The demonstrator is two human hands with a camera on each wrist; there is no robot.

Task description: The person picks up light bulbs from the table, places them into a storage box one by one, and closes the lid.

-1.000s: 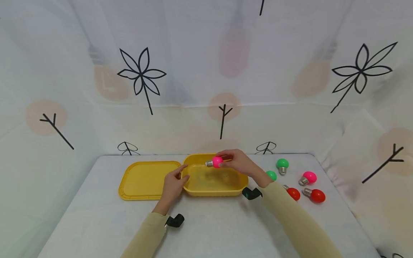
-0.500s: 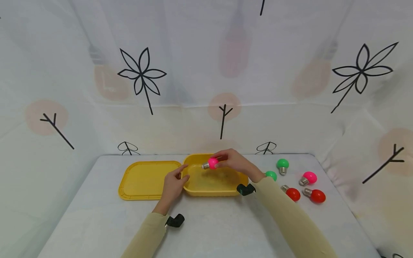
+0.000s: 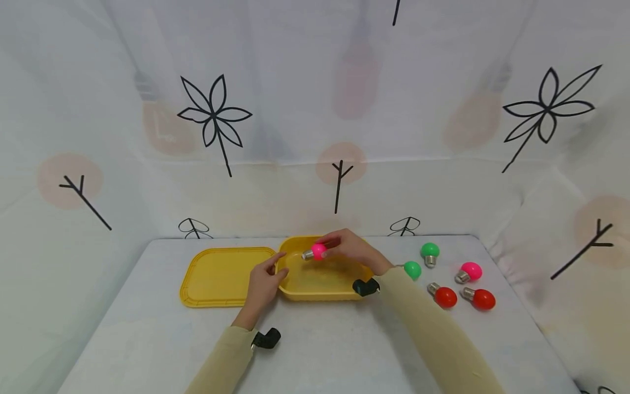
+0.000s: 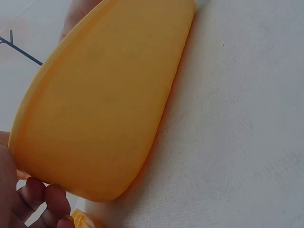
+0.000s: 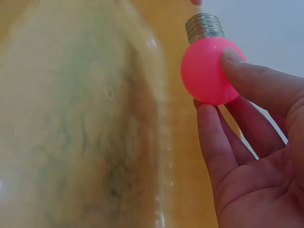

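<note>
My right hand (image 3: 350, 247) pinches a pink light bulb (image 3: 319, 251) by its round globe, over the yellow plastic container (image 3: 322, 296). In the right wrist view the bulb's threaded metal base (image 5: 204, 26) points away from the palm, with the thumb on one side of the globe and fingertips beneath it. My left hand (image 3: 262, 283) holds the container's left end at the rim, index finger and thumb spread along it. Several of its fingers (image 4: 56, 202) curl against the end wall in the left wrist view.
A flat yellow lid (image 3: 221, 277) lies left of the container. On the right lie two green bulbs, one farther back (image 3: 430, 253) and one near the right sleeve (image 3: 412, 270), another pink bulb (image 3: 471, 271), and two red bulbs (image 3: 445, 297). A patterned cloth (image 3: 275, 197) hangs behind the table.
My right hand has moved slightly left with the pink bulb, over the container's left half. The left hand stays at the container's end.
</note>
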